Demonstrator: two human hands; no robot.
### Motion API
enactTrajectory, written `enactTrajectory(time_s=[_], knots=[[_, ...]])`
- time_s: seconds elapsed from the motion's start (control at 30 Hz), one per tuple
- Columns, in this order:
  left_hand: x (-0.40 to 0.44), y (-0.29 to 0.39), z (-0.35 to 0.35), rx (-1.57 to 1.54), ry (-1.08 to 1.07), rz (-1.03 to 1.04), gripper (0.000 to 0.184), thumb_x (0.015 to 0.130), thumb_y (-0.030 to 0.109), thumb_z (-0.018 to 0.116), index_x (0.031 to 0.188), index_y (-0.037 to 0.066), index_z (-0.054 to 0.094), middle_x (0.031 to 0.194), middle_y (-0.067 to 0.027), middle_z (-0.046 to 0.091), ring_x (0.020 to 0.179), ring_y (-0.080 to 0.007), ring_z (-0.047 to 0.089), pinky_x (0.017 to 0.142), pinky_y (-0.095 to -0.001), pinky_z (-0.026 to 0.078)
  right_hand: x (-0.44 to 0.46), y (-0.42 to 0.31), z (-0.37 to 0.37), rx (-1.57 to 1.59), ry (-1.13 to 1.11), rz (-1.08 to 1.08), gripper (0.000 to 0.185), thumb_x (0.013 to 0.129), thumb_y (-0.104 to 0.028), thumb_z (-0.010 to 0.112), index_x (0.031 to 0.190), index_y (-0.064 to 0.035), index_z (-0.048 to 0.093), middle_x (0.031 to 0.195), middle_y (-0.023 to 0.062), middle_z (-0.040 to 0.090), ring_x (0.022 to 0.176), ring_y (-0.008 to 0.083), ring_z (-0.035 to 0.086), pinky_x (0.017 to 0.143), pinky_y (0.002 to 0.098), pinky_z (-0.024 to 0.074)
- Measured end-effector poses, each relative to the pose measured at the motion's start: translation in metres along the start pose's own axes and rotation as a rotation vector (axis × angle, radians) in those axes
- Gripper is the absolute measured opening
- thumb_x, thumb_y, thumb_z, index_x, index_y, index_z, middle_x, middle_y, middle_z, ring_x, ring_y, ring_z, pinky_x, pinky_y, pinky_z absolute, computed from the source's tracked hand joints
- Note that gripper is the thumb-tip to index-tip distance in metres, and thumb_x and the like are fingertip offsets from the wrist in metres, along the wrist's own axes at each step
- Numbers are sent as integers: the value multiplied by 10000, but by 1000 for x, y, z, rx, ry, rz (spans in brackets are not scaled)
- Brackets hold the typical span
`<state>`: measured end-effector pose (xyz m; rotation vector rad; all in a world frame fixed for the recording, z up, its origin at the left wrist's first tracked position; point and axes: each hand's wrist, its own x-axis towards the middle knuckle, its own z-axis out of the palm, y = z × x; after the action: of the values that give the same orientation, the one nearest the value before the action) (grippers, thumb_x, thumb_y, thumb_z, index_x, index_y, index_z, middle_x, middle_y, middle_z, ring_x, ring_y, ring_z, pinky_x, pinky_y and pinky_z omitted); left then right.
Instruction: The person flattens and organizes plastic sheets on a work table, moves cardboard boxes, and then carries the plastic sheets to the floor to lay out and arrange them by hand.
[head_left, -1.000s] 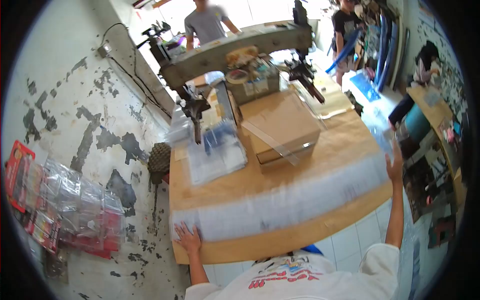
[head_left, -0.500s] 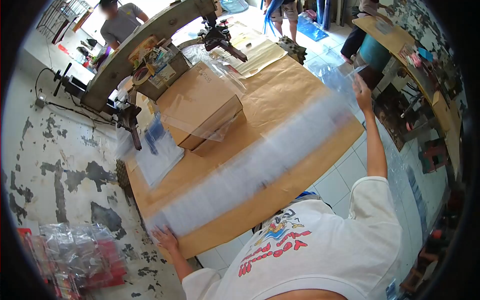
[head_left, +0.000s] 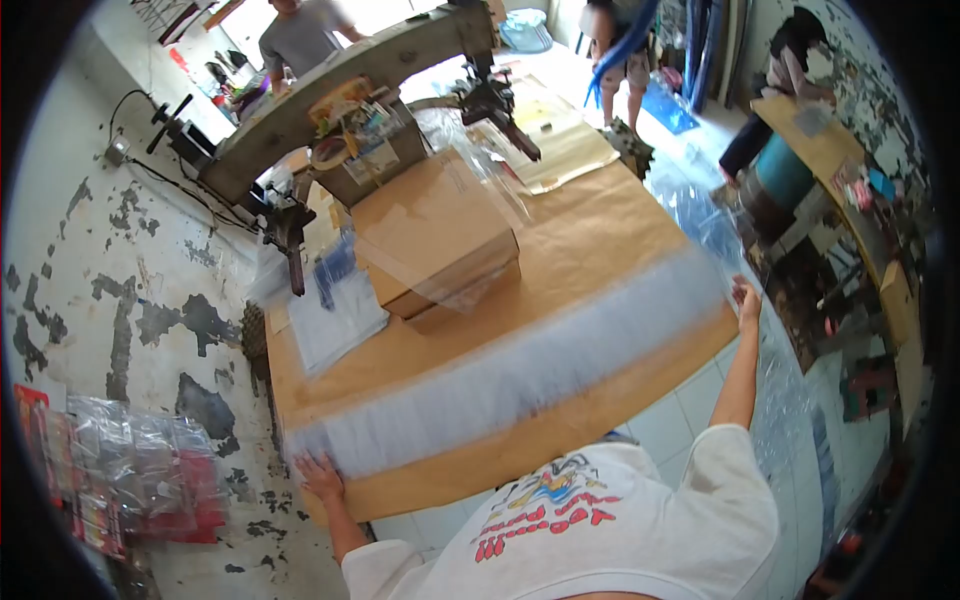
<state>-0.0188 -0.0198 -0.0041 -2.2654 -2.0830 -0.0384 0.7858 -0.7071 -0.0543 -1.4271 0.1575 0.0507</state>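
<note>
Along the near side of the broad table covered in brown paper (head_left: 580,235), in the head view, has a long band of whitish, translucent, plastic-looking sheeting (head_left: 510,380) laid out nearly from side to side. Rests the left hand (head_left: 323,481) at its left end, with fingers open and spread. Holds the right hand (head_left: 746,303) by its right end, with fingers partly bent; cannot tell, through the blur, whether gripping. Judging by the lie of it, has the spreading well along, perhaps complete; shows no folding or packing done. Beyond it, has a closed brown cardboard box (head_left: 440,230) and flat whitish-and-blue plastic bags (head_left: 345,318). Wears a white printed T-shirt (head_left: 620,510) with red lettering, hard to read past the exclamation marks. Can read no brand on the box or on the red and clear packaging (head_left: 130,470) at lower left
</note>
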Motion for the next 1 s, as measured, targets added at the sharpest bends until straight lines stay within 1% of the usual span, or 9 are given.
enactTrajectory(time_s=[0.1,0.13,0.27,0.37,0.5,0.63,0.73,0.9,1.0], knots=[[-3,1,-2,-44,6,-6,613,980,480,407,1509,204,269,1603,-83,157,1472,-273,162,1087,-679,161,9,-6,8,107,176,5,343,881,-267,500,1035,-33,698,965,53,695,741,121,564,708,261,455],[-7,8,-13,-74,-6,-5,603,982,462,413,1508,206,271,1603,-85,157,1473,-272,159,1089,-680,150,26,3,6,-14,330,34,378,874,-327,500,962,-22,705,888,79,694,804,184,609,749,321,469],[-6,8,-12,-103,-8,-29,612,980,460,420,1511,198,268,1603,-88,156,1473,-269,156,1105,-666,119,-25,-7,61,-726,889,-34,674,899,-568,470,1153,40,614,1110,212,649,1102,403,577,921,490,451],[-8,3,-6,-121,-6,-17,627,974,466,431,1514,191,266,1603,-89,158,1473,-265,156,1115,-654,96,-36,29,94,-870,1112,-92,841,878,-685,428,1286,45,513,1262,239,573,1151,418,544,962,525,423],[-7,1,-7,-131,4,-17,642,965,474,445,1511,179,277,1601,-91,169,1472,-265,161,1120,-642,89,-44,21,138,-1096,914,-280,880,886,-685,429,1312,84,457,1268,303,534,1161,398,545,987,528,407],[-6,-2,-1,-154,46,-4,645,961,479,454,1504,170,294,1596,-95,185,1470,-267,170,1121,-635,97,-46,10,138,-643,870,-432,896,913,-609,483,1348,165,365,1308,358,476,1239,461,468,1080,503,334],[-7,0,-4,-162,52,-14,645,957,482,461,1498,168,306,1592,-99,199,1466,-273,181,1119,-635,106,-98,16,140,-647,897,-396,903,925,-590,480,1377,172,307,1370,375,401,1296,467,403,1104,494,308],[-6,1,-2,-161,71,-11,636,953,488,465,1482,159,337,1587,-100,213,1462,-283,193,1116,-635,122,-160,30,190,-521,648,-531,859,929,-527,528,1410,135,268,1434,366,308,1346,451,331,1114,494,288],[-3,-4,6,-154,92,11,631,954,492,459,1477,157,348,1585,-101,219,1462,-285,191,1115,-634,126,-140,34,190,-821,714,-526,809,923,-503,556,1431,68,292,1419,343,348,1337,439,350,1099,535,285]])
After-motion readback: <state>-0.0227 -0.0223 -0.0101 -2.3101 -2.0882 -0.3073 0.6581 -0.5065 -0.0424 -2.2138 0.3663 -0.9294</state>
